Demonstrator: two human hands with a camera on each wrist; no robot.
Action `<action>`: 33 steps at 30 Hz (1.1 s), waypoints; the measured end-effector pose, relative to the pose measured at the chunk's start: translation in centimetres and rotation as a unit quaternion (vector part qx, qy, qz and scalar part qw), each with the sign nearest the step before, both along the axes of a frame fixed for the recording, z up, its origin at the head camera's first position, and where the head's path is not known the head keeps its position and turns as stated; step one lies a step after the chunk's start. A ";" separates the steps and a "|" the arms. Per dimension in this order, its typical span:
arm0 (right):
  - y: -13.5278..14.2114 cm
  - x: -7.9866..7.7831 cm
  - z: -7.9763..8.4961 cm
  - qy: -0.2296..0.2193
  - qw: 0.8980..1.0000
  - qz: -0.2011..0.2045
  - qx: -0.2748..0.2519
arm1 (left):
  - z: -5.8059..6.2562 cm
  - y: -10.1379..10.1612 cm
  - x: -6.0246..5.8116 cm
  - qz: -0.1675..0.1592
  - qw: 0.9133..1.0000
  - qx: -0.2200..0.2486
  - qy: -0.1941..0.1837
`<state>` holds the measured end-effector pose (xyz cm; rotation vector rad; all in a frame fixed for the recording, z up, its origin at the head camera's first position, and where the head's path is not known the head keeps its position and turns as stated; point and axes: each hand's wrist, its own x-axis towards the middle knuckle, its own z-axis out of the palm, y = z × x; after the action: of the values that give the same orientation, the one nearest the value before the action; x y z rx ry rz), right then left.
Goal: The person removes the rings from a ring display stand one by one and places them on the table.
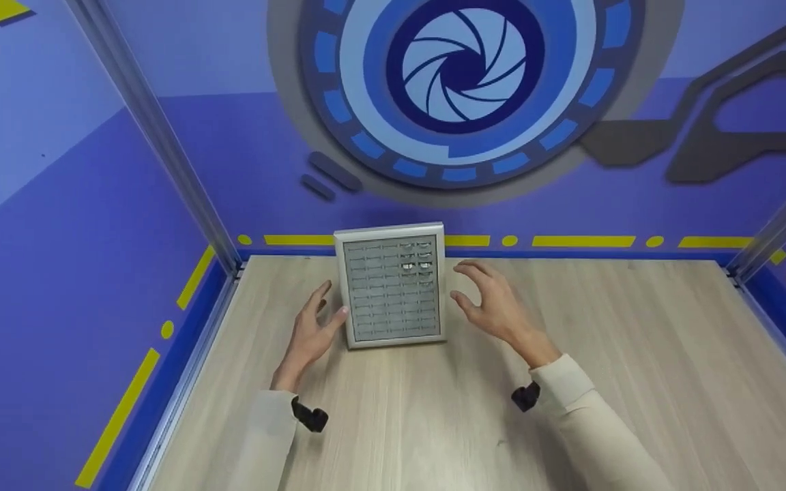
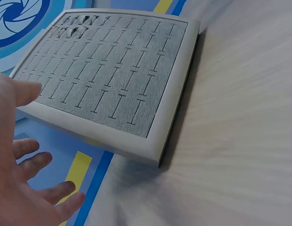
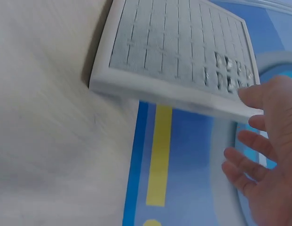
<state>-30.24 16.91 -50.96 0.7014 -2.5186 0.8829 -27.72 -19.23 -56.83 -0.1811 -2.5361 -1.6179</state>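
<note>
A ring display tray [image 1: 393, 344] with a pale silvery frame and a grey slotted pad stands upright near the back of the table. Several silver rings [image 1: 425, 264] sit in the slots of its upper right corner; the other slots in view hold nothing. My left hand [image 1: 308, 339] is beside the tray's left edge, its thumb tip right at the frame and its fingers spread. On the opposite side, my right hand [image 1: 499, 307] is held a little away from the right edge, fingers loosely bent. Neither hand grips anything.
The pale wood table [image 1: 611, 382] runs up to a blue-purple printed back wall [image 1: 250, 170] close behind the tray. Metal posts [image 1: 154, 129] stand at the back corners, with side panels left and right. Black wrist cameras [image 1: 311, 414] hang under both cuffs.
</note>
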 end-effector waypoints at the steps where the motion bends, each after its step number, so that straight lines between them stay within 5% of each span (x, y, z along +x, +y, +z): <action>1: -0.3 -0.1 -0.2 0.008 1.000 0.003 0.000 | -0.1 0.2 -0.1 -0.003 1.000 0.008 0.000; 13: -3.3 -0.9 -1.3 0.043 0.999 0.000 0.007 | -1.3 2.1 -0.8 0.010 0.998 0.063 0.007; 25: -5.4 -1.1 -2.6 0.080 0.995 -0.048 0.043 | -3.4 2.7 -0.2 0.049 0.994 0.097 0.030; 33: -6.2 -1.5 -3.2 0.123 0.989 -0.059 0.054 | -3.7 2.9 -0.1 0.059 0.990 0.121 0.041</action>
<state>-31.73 10.73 -54.18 0.6441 -2.3706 0.5855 -27.77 -16.35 -60.57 -0.0686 -2.2216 -1.8110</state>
